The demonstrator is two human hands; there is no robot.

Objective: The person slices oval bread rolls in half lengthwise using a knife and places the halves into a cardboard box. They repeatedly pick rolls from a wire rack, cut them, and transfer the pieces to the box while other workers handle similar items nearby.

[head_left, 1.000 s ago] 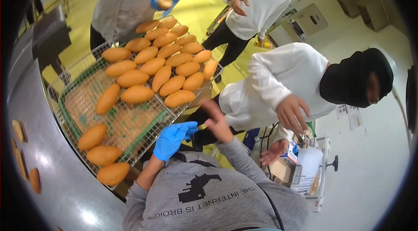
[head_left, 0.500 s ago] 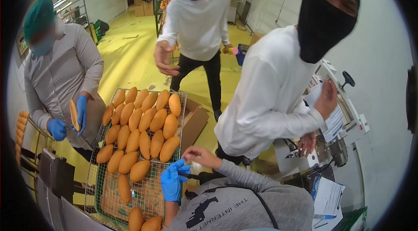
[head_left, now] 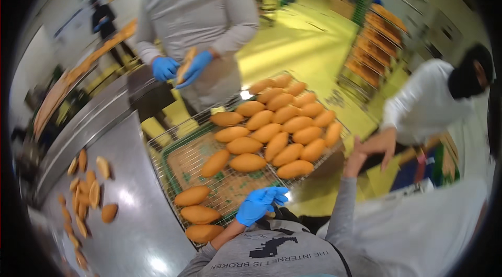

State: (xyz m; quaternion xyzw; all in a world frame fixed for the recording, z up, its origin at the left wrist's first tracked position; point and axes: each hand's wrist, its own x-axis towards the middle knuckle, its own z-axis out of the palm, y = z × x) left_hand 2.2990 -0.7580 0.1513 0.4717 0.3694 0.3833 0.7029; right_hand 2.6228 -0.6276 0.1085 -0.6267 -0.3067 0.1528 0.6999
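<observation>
My left hand point(head_left: 260, 205), in a blue glove, is above the near edge of the wire rack point(head_left: 219, 213) with its fingers stretched out and nothing visible in them. Several golden-brown oval bread rolls point(head_left: 244, 145) lie on the rack, and three point(head_left: 201, 215) sit close to that hand. My bare right hand point(head_left: 354, 161) reaches out to the right at the end of a grey sleeve. It meets the bare hand point(head_left: 380, 143) of a person in a white top; the two hands overlap, so my fingers' grip is unclear.
Across the rack, a person point(head_left: 201, 21) in blue gloves holds a bread roll point(head_left: 186, 64). A steel table point(head_left: 125, 193) at left carries several cut pieces of bread point(head_left: 94, 194). A tall trolley point(head_left: 374, 49) with loaded trays stands at the far right.
The view has swung left, bringing the steel table into sight. My right hand has left my gloved left hand and now extends to the other person's hand. The left hand stays by the rack.
</observation>
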